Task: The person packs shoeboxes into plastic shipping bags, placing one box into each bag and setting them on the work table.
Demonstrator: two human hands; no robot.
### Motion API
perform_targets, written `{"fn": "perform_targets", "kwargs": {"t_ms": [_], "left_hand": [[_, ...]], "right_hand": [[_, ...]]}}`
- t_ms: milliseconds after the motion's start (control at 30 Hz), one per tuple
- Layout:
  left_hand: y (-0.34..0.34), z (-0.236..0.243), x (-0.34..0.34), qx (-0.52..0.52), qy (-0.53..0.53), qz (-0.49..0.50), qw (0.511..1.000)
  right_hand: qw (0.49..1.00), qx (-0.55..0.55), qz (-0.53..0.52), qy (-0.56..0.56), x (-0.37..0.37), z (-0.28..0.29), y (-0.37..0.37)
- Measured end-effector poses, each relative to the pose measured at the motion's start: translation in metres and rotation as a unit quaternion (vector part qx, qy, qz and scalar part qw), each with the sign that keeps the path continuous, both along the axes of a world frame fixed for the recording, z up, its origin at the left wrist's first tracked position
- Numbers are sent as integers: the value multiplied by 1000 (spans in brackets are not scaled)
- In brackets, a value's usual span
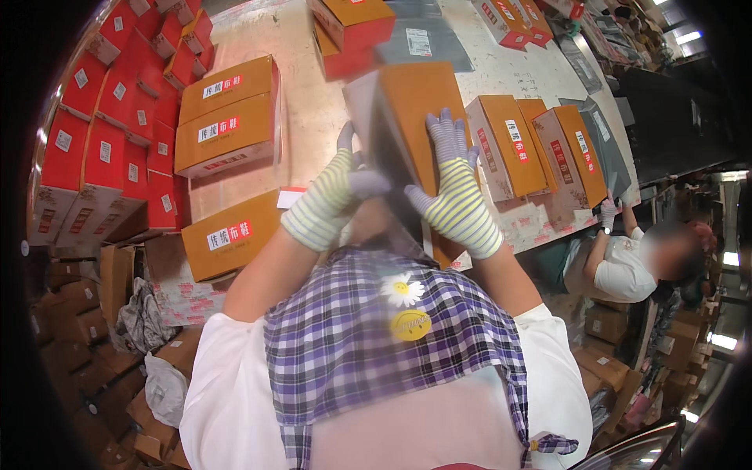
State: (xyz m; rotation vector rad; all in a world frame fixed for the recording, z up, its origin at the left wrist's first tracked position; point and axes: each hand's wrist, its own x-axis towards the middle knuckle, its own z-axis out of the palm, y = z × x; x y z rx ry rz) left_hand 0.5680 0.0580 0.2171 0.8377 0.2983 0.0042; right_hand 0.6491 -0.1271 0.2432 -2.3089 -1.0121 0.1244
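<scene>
Between my hands is a shoe box (pixel 430 98) with an orange-brown face, tilted and partly blurred. Its left part is whitish, and a dark grey area beside it is too smeared to make out. My left hand (pixel 333 192), in a yellow-and-grey striped glove, is at the box's left side, thumb pointing inward and a finger stretched along the outside. Across the orange-brown face lie the fingers of my right hand (pixel 458 188), gloved alike, its thumb at the near edge of that face. The lower end of the box is hidden near my checked apron (pixel 399 313).
Closed shoe boxes (pixel 227 125) lie on the table (pixel 305 117) at left, with others (pixel 513 145) at right. Red boxes (pixel 106 160) are stacked far left. Grey bags (pixel 423 43) lie behind. A co-worker (pixel 623 262) stands at the right edge.
</scene>
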Motion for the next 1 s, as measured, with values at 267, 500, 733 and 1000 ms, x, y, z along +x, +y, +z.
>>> {"fn": "perform_targets", "kwargs": {"t_ms": [267,500,733,1000], "left_hand": [[-17,-11,8,117,121,82,982],[-23,3,7,89,112,108,984],[-9,-41,22,277,54,-100,954],[129,-78,14,784,139,-9,605]], "right_hand": [[973,121,79,179,30,-38,-12],[955,152,128,219,43,-43,-19],[980,-172,-52,-85,25,-47,10],[918,-345,-166,-107,81,-191,-70]]}}
